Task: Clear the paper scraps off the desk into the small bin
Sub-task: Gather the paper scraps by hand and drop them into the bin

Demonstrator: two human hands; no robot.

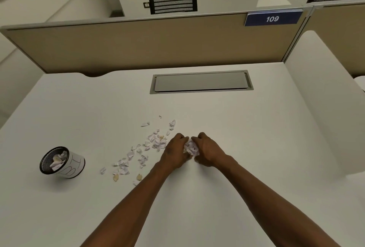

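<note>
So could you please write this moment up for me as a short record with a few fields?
setting: white desk with a closed cable hatch
hands: left hand and right hand cupped together around a clump of scraps
loose scraps: scattered pieces on the desk, left of the hands
bin: small bin at far left, already holding some paper
progress: partly done; many scraps not yet binned
</note>
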